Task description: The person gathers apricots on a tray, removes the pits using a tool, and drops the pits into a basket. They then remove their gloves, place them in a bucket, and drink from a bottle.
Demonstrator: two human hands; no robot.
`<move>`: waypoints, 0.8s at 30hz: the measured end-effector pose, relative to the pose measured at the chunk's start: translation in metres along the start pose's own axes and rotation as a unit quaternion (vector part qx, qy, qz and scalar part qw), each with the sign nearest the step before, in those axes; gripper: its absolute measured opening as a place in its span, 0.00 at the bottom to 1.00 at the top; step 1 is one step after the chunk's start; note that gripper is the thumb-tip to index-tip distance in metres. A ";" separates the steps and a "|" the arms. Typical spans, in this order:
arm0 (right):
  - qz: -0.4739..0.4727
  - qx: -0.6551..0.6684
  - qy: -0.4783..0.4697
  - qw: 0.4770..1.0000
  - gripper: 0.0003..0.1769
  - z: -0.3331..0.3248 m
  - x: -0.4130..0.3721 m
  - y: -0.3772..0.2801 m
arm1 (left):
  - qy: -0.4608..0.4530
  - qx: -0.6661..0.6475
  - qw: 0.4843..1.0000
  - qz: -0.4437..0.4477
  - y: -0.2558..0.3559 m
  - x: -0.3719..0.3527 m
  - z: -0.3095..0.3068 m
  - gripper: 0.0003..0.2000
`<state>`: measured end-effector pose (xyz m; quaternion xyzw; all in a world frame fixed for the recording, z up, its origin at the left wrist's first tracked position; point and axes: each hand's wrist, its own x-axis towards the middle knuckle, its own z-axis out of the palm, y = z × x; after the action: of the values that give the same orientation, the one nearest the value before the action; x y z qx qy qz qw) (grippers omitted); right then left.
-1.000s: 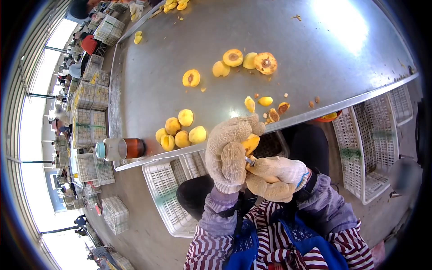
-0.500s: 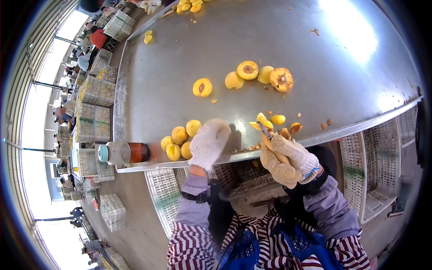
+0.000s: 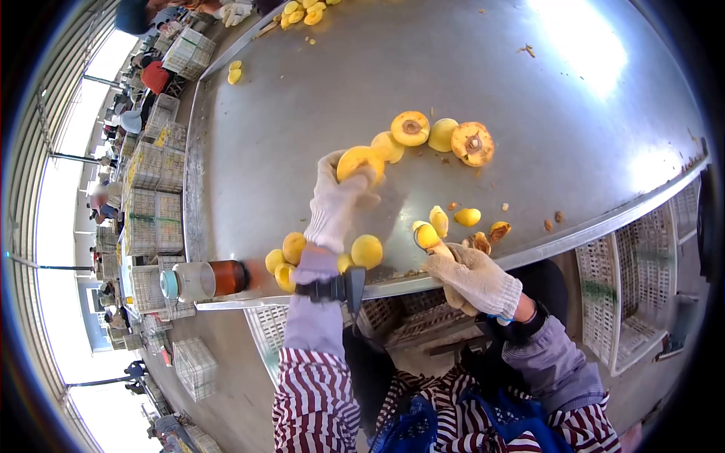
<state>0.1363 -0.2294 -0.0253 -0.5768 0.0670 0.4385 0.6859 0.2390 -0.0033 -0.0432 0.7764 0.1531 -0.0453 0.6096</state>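
My left hand, in a knit glove, is closed round a yellow peach half above the metal table. Close by lie several peach halves: a cut-side-up half, a rounded one and a browned one with its stone. My gloved right hand grips a pitting knife with a light handle and a curved metal end, near the table's front edge. Small yellow peach pieces lie beside it. More peach halves are grouped by my left forearm, which partly hides them.
A jar of reddish-brown liquid lies across the table's left edge. White plastic crates stand below the front edge, and stacked crates stand to the left. Another peach pile and a co-worker's gloved hand are at the far left.
My left hand has moved forward from the near peach group and taken hold of a peach half. My right hand has shifted slightly left and turned, still with the pitting knife.
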 end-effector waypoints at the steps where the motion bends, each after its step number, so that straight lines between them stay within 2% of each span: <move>1: 0.005 -0.010 0.015 1.000 0.22 0.000 -0.001 -0.001 | -0.063 -0.028 0.997 -0.017 0.017 -0.027 0.006 0.20; 2: -0.027 -0.041 0.016 0.999 0.23 0.000 0.002 0.007 | -0.123 -0.056 0.990 -0.034 0.027 -0.052 0.011 0.21; 4: -0.091 -0.106 0.013 0.990 0.24 0.002 0.009 0.026 | -0.103 -0.101 0.987 -0.067 0.010 -0.068 0.014 0.21; 5: -0.117 -0.079 0.038 0.989 0.23 0.006 0.004 0.026 | -0.090 -0.123 0.985 -0.081 0.002 -0.073 0.014 0.22; 8: -0.087 0.064 0.028 0.994 0.21 0.005 -0.013 0.002 | -0.125 -0.371 0.919 -0.046 -0.013 -0.082 0.016 0.22; 9: -0.085 0.049 0.029 0.995 0.19 0.007 -0.012 0.004 | -0.119 -0.338 0.933 -0.043 -0.008 -0.093 0.017 0.22; 12: -0.121 -0.005 0.022 0.992 0.19 0.009 -0.003 0.020 | -0.123 -0.425 0.896 -0.033 -0.026 -0.099 0.028 0.21; 16: -0.102 -0.077 0.055 0.990 0.24 0.008 -0.001 0.022 | -0.081 -0.450 0.889 -0.030 -0.027 -0.107 0.045 0.24; 18: -0.179 -0.120 0.100 0.971 0.25 0.007 0.009 0.038 | -0.078 -0.467 0.880 -0.042 -0.015 -0.113 0.052 0.25; 19: -0.217 -0.141 0.121 0.958 0.26 0.007 0.012 0.043 | -0.071 -0.449 0.890 -0.038 -0.011 -0.116 0.055 0.25; 21: -0.234 -0.145 0.128 0.953 0.25 0.005 0.011 0.044 | -0.059 -0.410 0.910 -0.030 -0.006 -0.120 0.059 0.24; 24: -0.262 -0.126 0.125 0.949 0.25 0.006 0.014 0.051 | -0.039 -0.355 0.934 0.028 -0.013 -0.122 0.065 0.23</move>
<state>0.1077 -0.2200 -0.0690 -0.7057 -0.0567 0.1730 0.6847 0.1266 -0.0850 -0.0403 0.5113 0.1134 -0.0010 0.8519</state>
